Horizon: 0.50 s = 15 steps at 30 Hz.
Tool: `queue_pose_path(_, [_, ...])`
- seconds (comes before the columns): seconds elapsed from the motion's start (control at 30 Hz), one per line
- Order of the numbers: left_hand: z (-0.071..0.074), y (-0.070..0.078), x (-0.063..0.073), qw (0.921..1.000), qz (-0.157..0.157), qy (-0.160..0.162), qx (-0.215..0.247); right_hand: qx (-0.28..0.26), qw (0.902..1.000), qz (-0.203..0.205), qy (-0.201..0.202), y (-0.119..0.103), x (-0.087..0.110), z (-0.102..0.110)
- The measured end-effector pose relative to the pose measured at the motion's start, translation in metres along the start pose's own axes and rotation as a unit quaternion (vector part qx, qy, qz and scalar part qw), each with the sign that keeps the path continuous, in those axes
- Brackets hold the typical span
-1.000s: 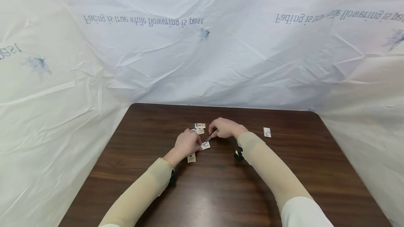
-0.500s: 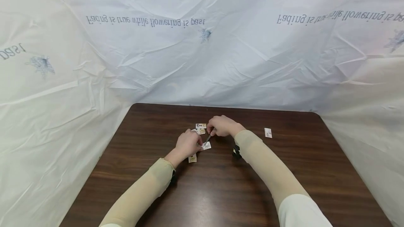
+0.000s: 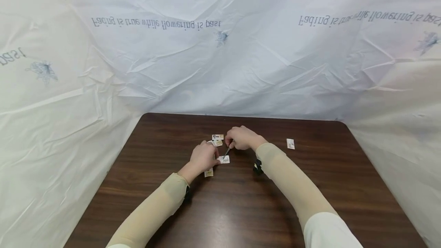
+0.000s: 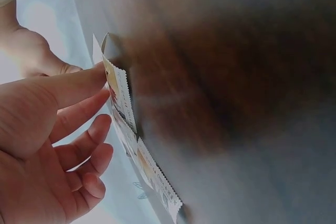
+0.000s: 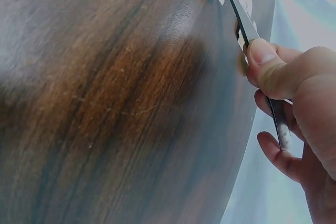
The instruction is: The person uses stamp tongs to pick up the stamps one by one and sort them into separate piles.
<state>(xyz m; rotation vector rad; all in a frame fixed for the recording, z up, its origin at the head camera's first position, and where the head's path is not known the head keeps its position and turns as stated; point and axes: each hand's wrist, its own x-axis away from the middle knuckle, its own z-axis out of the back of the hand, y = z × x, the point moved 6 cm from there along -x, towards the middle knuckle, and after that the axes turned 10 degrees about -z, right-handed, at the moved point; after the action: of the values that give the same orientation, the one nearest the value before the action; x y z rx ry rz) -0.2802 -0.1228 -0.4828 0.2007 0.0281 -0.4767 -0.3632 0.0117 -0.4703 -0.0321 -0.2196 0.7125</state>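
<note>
A small white postage stamp [image 3: 224,159] with toothed edges lies near the middle of the brown table [image 3: 220,202]. My left hand [image 3: 203,157] pinches its left end between thumb and index finger; the other fingers curl loosely in the left wrist view. From the right, my right hand [image 3: 241,138] grips metal tweezers [image 5: 244,17] between thumb and fingers. Their tips come down over the stamp's printed face. Two more stamps, a coloured one [image 3: 218,137] and one just below it [image 3: 218,143], lie beyond my left hand. Another stamp [image 3: 208,172] shows partly beneath that hand.
A lone stamp [image 3: 290,143] lies to the right, beyond my right forearm. White printed sheeting [image 3: 220,72] hangs behind the table and down both sides. A dark wrist device [image 3: 257,167] sits under my right wrist.
The pinched stamp has turned slightly and now lies more level. My right hand has shifted a little left, with the tweezers steeper. My left hand stays almost in place.
</note>
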Motion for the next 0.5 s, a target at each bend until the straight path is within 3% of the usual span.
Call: queue_pose_path(0.5, [0.002, 0.001, -0.002, 1.0, -0.003, 0.009, -0.001, -0.005, 0.9997, -0.022, 0.013, 0.008, 0.017, -0.001])
